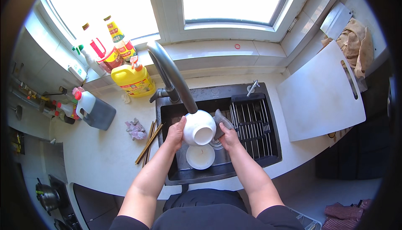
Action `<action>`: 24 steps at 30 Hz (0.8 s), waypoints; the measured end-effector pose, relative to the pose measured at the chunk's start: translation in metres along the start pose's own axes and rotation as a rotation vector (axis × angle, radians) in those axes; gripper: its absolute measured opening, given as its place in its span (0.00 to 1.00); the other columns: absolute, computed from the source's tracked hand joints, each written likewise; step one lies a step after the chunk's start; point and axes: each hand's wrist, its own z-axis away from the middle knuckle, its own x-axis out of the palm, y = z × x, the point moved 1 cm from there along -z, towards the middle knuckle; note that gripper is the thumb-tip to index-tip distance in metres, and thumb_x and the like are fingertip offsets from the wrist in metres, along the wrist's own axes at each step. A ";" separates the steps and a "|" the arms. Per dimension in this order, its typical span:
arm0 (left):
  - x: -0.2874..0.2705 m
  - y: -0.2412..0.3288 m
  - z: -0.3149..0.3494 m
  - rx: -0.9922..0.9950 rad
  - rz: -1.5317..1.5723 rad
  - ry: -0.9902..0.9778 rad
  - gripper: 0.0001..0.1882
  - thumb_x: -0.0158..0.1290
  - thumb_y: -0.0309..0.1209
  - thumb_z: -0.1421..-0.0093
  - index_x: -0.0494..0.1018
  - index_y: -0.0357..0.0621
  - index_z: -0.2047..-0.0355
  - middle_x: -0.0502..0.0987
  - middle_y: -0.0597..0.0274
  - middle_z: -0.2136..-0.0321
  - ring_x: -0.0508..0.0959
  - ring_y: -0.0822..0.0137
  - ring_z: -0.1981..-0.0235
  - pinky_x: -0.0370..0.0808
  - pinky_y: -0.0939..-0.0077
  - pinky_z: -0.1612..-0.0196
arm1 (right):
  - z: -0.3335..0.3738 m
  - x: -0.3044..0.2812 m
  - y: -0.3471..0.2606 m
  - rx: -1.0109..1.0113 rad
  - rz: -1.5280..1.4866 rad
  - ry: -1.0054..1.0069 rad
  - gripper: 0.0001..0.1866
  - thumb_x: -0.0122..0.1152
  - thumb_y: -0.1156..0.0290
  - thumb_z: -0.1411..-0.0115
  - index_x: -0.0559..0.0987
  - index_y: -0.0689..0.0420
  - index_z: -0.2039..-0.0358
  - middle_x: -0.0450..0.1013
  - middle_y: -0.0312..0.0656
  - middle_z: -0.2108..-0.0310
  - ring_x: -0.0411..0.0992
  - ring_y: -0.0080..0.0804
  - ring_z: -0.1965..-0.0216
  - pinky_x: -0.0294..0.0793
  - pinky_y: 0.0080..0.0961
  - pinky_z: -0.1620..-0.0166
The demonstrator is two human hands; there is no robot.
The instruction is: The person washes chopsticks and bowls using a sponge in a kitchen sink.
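Bowl [199, 128], white, held over sink [167, 146] just under faucet [171, 73] spout, tipped so mouth faces down and toward person. L hand [176, 131] cups its left wall, fingers wrapped on. R hand [229, 137] closed on grey cloth [222, 120], touching bowl's right side. Second white bowl [200, 156] sits directly below in basin. Both hands about equally near.

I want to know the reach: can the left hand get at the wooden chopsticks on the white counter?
Probably yes: the wooden chopsticks lie uncovered beside the sink, but the left hand holds the white bowl.
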 end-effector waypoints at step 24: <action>0.007 -0.028 0.032 0.461 -0.652 0.362 0.21 0.42 0.44 0.35 0.72 0.39 0.72 0.69 0.67 0.81 0.66 0.77 0.77 0.66 0.79 0.73 | 0.040 0.079 0.052 -0.993 1.615 0.147 0.23 0.48 0.51 0.41 0.72 0.52 0.52 0.64 0.63 0.51 0.65 0.54 0.50 0.63 0.35 0.49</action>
